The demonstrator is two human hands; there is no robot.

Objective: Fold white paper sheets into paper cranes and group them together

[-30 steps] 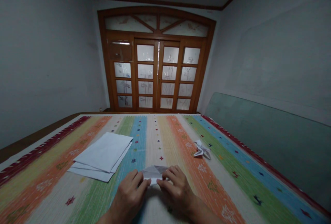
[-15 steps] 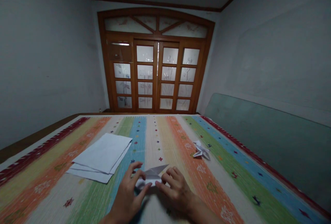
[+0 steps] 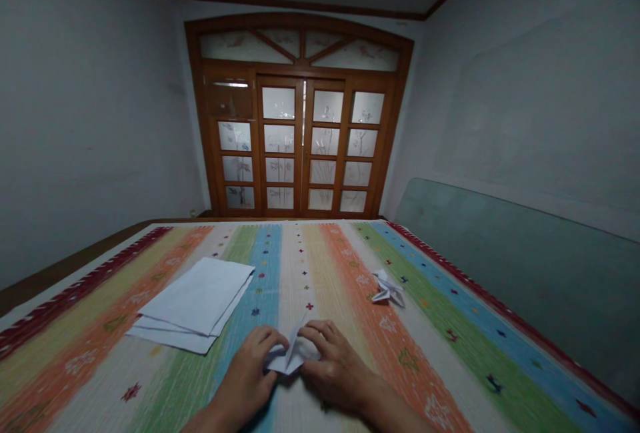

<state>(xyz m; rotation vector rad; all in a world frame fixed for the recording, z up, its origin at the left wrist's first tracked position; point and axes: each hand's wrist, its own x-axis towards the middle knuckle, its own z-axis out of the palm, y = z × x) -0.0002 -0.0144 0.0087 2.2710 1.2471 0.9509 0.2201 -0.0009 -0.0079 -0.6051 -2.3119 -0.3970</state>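
A small piece of white folded paper (image 3: 291, 355) lies on the striped cloth (image 3: 320, 266) just in front of me, one pointed flap sticking up. My left hand (image 3: 249, 374) pinches its left side with fingers curled. My right hand (image 3: 334, 365) presses on its right side, fingers bent over the paper. Both hands rest low on the cloth, close together.
A loose stack of white sheets (image 3: 195, 303) lies to the left. A finished white paper figure (image 3: 388, 289) sits to the right on the orange and green stripes. A green panel (image 3: 520, 273) runs along the right edge. Wooden glazed doors (image 3: 299, 146) stand beyond.
The paper has been turned and refolded: its flap pointed right half a second ago and now stands up at the middle. My left fingers, spread then, have closed on it.
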